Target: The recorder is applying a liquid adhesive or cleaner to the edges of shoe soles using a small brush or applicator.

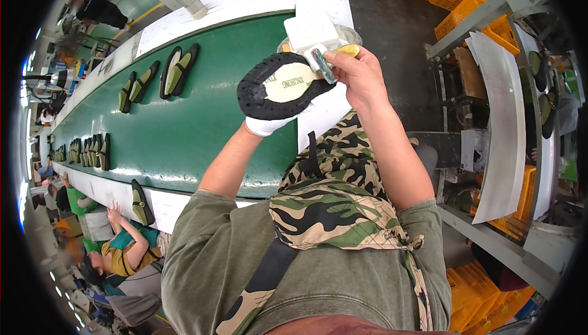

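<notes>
My left hand (267,125), in a white glove, grips a black shoe (254,97) from beneath, its underside turned up. A pale insole board with green print (286,84) shows in the middle of that underside, ringed by gathered black material. Bare, my right hand (361,78) pinches a small brush (324,67) with a worn bluish-green head and a yellow end. The brush head is at one end of the shoe's underside; whether it touches cannot be told. Just beyond the shoe stands a white block-like container (309,32), partly over a round dish (350,36).
A green conveyor belt (202,114) runs to the far left, carrying several green-and-black shoes (179,71). Another shoe (141,203) lies on the white near ledge. A co-worker (125,246) sits lower left. At right are a metal rack (496,127) and orange crates (459,16).
</notes>
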### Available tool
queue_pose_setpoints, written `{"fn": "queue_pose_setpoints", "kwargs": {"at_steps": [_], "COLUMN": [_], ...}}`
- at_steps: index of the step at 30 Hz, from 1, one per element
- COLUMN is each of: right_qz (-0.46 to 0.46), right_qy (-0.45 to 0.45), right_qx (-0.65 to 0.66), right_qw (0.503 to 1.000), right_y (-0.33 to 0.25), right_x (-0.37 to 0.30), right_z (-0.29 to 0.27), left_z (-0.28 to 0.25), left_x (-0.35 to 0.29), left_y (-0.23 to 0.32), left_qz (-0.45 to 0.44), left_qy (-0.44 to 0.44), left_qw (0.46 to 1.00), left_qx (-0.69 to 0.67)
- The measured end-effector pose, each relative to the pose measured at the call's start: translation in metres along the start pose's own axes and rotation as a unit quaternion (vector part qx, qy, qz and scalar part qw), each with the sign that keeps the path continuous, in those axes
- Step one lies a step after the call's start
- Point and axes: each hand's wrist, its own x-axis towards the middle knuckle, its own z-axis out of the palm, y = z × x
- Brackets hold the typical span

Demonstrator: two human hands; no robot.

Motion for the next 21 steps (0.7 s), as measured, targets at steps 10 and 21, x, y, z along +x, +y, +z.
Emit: {"fn": "queue_pose_setpoints", "kwargs": {"at_steps": [10,21], "right_qz": [-0.118,-0.276], "right_qy": [-0.107,-0.108], "right_qx": [0.010,-0.008], "right_qw": [0.987,0.955], "right_y": [-0.049,-0.057], "right_x": [-0.019,0.035], "right_z": [0.032,0.014], "left_z": [0.008,-0.019], "left_x": [0.044,0.044], "left_y": [0.060,0.054], "left_qz": [-0.008,-0.210], "left_qy": [0.091,-0.129], "left_qw": [0.990,0.905], "left_qx": [-0.106,-0.346]}}
